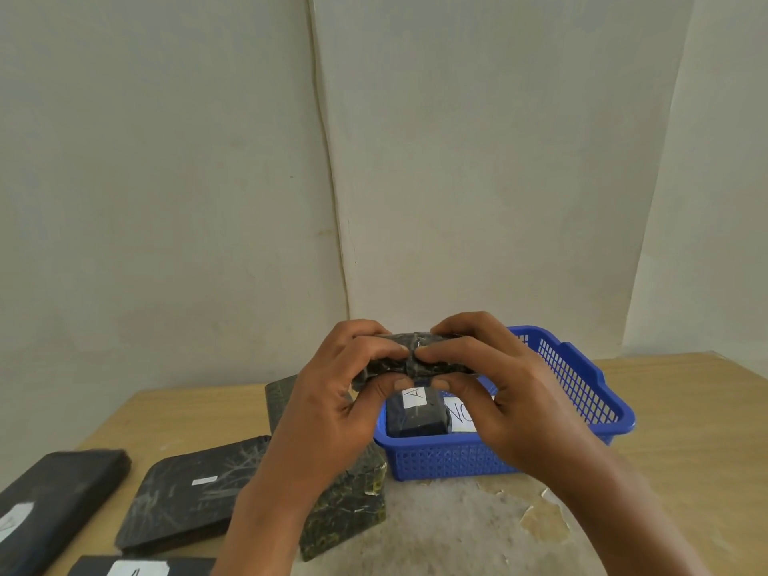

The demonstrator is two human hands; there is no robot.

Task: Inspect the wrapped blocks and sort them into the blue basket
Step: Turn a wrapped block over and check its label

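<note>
Gripping wrapped block (411,359) crosswise, left hand (332,405), right hand (511,392)

A light wooden desk (685,430) stands against a pale wall; near its middle front the surface is worn to a grey, peeling patch (465,530). A blue basket (582,380) sits toward the desk's far edge. To its left stands a greenish wrapped block (345,517). Further left lies a flat dark block (191,492) with a small white label, then another dark block (54,496) at the left edge. A fourth, labelled block (137,567) lies at the near edge.
</note>
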